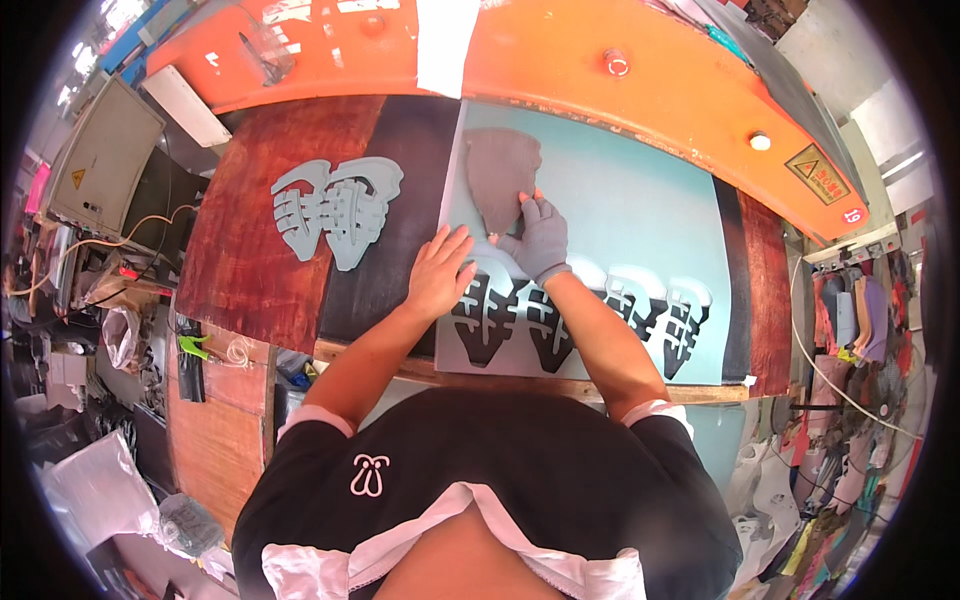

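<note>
A pale blue sheet (pixel 640 220) lies on the worktable, with a row of strappy, shoe-upper-shaped holes (pixel 485 320) cut along its near edge. On its far left part rests a brownish-grey cutting die (pixel 500 165), wide at the far end and tapering toward me. My right hand (pixel 540 238), in a grey glove with bare fingertips, grips the die's near right side between thumb and fingers. My left hand (pixel 440 272), ungloved, lies with fingers spread over the sheet's left edge, holding nothing. Two groups of pale cut-out pieces (pixel 335 208) sit side by side farther left.
An orange machine beam (pixel 560 60) spans the far side, with a red button (pixel 615 63) and a white knob (pixel 760 141). The board underneath is worn red-brown (pixel 260 200) with dark bands. A grey cabinet (pixel 105 150) stands left; coloured material pieces (pixel 850 310) hang right.
</note>
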The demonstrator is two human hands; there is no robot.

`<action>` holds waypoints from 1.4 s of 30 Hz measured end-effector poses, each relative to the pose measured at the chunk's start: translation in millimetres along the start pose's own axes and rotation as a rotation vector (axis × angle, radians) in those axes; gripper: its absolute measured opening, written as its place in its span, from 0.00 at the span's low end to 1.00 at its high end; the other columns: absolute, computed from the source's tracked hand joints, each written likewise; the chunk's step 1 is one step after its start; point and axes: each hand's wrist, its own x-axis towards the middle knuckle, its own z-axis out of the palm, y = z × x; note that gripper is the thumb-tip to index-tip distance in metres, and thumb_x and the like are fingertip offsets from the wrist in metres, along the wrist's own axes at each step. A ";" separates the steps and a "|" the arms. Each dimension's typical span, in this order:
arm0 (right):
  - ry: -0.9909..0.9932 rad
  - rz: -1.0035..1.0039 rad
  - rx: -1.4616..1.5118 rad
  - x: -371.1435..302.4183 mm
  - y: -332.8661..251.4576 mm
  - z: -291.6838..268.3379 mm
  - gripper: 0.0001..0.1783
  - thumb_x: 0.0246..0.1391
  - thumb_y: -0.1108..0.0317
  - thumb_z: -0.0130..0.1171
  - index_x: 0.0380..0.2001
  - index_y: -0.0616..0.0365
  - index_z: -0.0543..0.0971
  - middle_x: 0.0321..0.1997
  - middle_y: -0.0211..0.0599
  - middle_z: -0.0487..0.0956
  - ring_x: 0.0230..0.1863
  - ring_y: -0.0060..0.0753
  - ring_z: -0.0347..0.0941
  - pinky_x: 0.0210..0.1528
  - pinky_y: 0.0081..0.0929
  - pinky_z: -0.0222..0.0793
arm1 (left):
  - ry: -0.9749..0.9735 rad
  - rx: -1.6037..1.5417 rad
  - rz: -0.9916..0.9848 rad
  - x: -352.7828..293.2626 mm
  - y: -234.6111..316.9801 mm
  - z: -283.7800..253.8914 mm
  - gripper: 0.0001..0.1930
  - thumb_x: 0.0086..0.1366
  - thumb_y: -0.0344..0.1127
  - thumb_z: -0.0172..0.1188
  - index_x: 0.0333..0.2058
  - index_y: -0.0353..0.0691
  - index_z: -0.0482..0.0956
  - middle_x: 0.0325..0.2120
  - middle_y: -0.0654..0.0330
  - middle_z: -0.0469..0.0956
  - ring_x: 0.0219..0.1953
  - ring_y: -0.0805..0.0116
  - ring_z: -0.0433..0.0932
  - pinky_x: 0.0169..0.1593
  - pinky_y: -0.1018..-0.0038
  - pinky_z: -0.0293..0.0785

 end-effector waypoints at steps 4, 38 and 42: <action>0.043 -0.036 0.011 -1.9 2.1 2.0 0.48 0.30 0.45 0.70 0.52 0.65 0.68 0.53 0.62 0.69 0.48 0.54 0.70 0.49 0.40 0.67 | 0.057 -0.023 0.023 -3.8 -4.3 4.9 0.20 0.60 0.40 0.56 0.49 0.37 0.74 0.55 0.56 0.68 0.61 0.53 0.61 0.57 0.60 0.61; 0.131 0.013 0.173 -199.7 -25.7 -94.4 0.08 0.42 0.69 0.63 0.25 0.54 0.72 0.24 0.38 0.73 0.26 0.45 0.70 0.28 0.38 0.65 | 0.147 -0.017 0.145 -112.4 18.9 -48.4 0.16 0.51 0.31 0.62 0.12 0.41 0.64 0.14 0.58 0.63 0.18 0.58 0.66 0.22 0.64 0.61; 0.174 -0.161 0.125 -202.3 -20.2 -90.5 0.08 0.41 0.68 0.62 0.24 0.55 0.73 0.25 0.37 0.72 0.26 0.44 0.69 0.27 0.39 0.65 | 0.196 0.040 0.099 -121.5 15.6 -38.4 0.17 0.53 0.31 0.61 0.11 0.40 0.64 0.15 0.57 0.64 0.19 0.56 0.67 0.23 0.63 0.63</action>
